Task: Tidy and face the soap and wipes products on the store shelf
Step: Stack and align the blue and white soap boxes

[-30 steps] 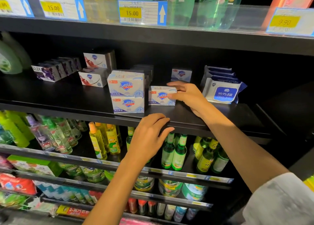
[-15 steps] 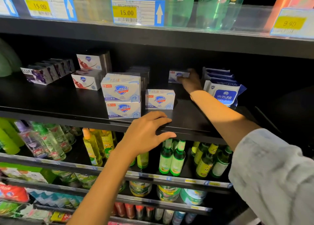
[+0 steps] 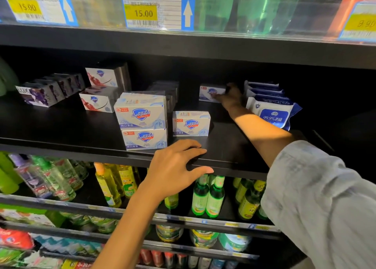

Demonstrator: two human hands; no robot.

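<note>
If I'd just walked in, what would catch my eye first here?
The right hand reaching deep into the dark shelf, touching a lone soap box at the back, beside the wipes. Then the stacked soap boxes at the front, and the left hand resting on the shelf edge.

Dim black store shelving (image 3: pixel 61 130)
</note>
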